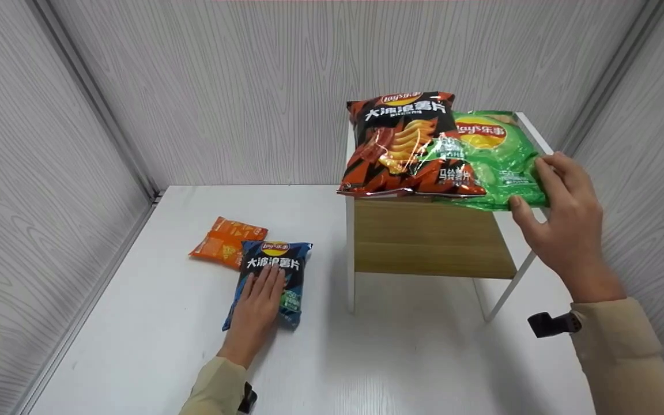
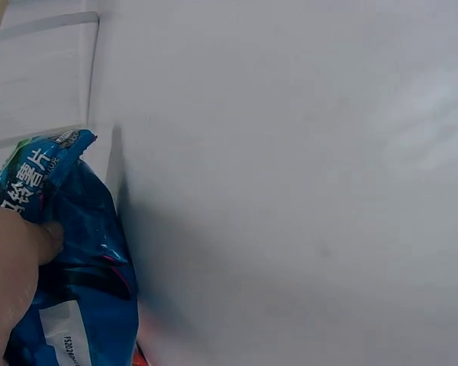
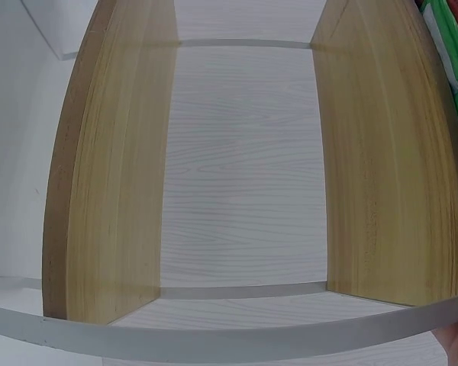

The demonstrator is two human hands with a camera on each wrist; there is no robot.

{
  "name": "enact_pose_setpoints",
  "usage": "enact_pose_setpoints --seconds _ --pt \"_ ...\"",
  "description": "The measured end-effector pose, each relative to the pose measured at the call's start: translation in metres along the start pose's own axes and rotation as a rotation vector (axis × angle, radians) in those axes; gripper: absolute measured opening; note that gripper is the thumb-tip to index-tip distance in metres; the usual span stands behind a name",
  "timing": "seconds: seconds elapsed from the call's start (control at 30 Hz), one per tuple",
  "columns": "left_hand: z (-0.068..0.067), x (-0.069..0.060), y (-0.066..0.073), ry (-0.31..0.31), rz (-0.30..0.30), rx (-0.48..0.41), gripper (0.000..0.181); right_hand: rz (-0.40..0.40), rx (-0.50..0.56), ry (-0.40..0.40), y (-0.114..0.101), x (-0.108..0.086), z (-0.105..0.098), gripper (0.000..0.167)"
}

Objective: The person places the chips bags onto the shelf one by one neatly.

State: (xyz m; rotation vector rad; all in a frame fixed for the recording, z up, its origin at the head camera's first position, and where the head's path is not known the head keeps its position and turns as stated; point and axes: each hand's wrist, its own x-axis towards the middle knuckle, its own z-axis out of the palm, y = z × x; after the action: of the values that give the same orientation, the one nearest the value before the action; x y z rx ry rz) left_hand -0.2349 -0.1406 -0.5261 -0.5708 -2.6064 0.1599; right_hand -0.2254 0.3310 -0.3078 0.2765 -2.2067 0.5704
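A blue and black Lay's chip bag (image 1: 294,271) is under my left hand (image 1: 257,305). Its fingers lie along the front, while the thumb presses into the crumpled side in the left wrist view, so the hand grips the bag. My right hand (image 1: 568,222) touches a green chip bag (image 1: 499,161) on top of the small shelf (image 1: 350,253). Its thumb is at the lower edge and its fingertips at the right edge. A red and black chip bag (image 1: 407,144) lies left of the green one, overlapping it.
An orange snack bag (image 1: 222,239) lies on the white table (image 1: 153,328), partly behind the blue bag. The shelf has white metal legs and a lower wooden board (image 1: 430,256). Pale wood-patterned walls (image 1: 222,86) enclose the table.
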Motion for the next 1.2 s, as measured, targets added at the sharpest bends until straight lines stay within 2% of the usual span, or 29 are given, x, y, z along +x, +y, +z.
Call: enact_pose_setpoints --seconds 0.37,0.57,0.7,1.0,1.2 --pt "-0.007 0.000 -0.008 0.055 -0.031 -0.178 0.080 0.007 -0.010 -0.012 -0.001 0.001 -0.001 0.067" --pt "-0.015 0.002 -0.010 0.085 -0.050 -0.253 0.075 0.009 -0.008 -0.012 0.000 0.000 0.000 0.067" --pt "-0.023 0.004 -0.012 0.100 -0.070 -0.280 0.073 0.010 -0.009 -0.014 0.000 -0.001 0.000 0.067" --pt "-0.041 0.004 -0.017 0.194 -0.087 -0.315 0.070 -0.001 -0.007 -0.004 -0.002 0.000 -0.001 0.064" --pt "-0.056 0.003 -0.021 0.221 -0.093 -0.354 0.068 -0.003 -0.015 -0.007 -0.003 0.000 0.000 0.064"
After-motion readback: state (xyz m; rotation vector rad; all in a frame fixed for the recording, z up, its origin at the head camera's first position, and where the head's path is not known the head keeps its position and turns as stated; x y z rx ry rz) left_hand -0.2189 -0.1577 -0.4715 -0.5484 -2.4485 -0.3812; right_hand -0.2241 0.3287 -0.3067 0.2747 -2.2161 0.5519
